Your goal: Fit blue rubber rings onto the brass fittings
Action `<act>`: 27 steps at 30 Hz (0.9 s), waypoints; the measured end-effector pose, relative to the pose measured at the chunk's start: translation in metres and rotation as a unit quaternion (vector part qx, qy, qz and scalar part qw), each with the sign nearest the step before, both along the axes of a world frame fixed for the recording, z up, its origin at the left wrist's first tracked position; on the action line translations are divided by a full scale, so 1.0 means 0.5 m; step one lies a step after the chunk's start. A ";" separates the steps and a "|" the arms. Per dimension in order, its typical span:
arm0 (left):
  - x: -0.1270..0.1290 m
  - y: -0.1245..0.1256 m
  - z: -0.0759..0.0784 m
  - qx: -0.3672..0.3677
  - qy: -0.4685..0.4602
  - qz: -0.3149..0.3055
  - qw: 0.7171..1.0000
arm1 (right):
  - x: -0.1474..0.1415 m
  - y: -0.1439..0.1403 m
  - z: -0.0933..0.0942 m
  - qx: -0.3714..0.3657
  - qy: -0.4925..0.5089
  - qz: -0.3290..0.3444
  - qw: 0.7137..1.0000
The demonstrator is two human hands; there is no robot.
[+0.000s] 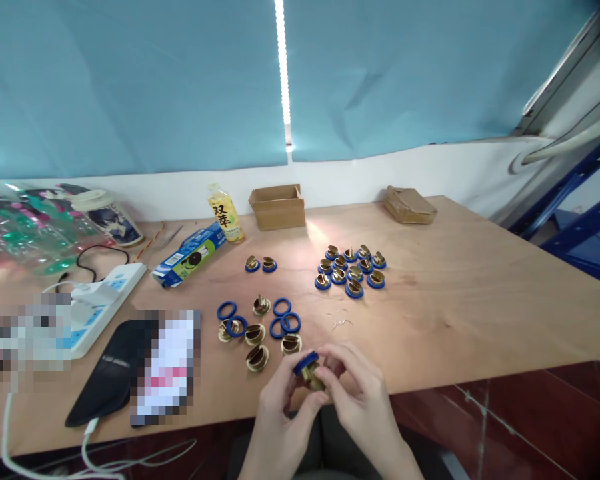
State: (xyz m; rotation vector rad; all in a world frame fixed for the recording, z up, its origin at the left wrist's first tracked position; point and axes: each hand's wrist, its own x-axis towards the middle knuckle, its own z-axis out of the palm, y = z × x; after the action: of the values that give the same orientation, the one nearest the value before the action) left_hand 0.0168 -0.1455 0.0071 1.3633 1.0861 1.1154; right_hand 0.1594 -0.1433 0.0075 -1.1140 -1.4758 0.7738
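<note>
left hand point(280, 393): pinches the brass fitting point(313, 377); keep it steady
right hand point(353, 387): grips the blue ring point(305, 362); press it on evenly
counter point(455, 293): loose rings and fittings nearby

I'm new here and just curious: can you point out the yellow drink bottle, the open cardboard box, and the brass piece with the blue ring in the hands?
Yellow drink bottle point(226, 215), head view, on its label.
Open cardboard box point(279, 215), head view, front wall.
Brass piece with blue ring point(307, 369), head view, on the ring's top.
</note>
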 end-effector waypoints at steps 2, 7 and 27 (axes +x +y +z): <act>-0.006 -0.001 0.000 -0.003 0.022 -0.007 1.000 | 0.000 0.002 -0.001 -0.015 0.000 0.009 1.000; -0.010 -0.002 0.015 0.002 0.051 -0.028 0.998 | 0.005 0.005 0.001 -0.033 0.015 0.020 0.999; -0.023 -0.010 -0.033 0.101 0.082 0.037 0.991 | -0.008 0.002 0.000 -0.061 -0.007 0.096 0.994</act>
State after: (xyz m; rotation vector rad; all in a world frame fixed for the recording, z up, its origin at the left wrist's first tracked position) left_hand 0.0051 -0.1504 -0.0096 1.6085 1.1726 1.2106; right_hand 0.1553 -0.1425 0.0073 -1.0802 -1.5809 1.0024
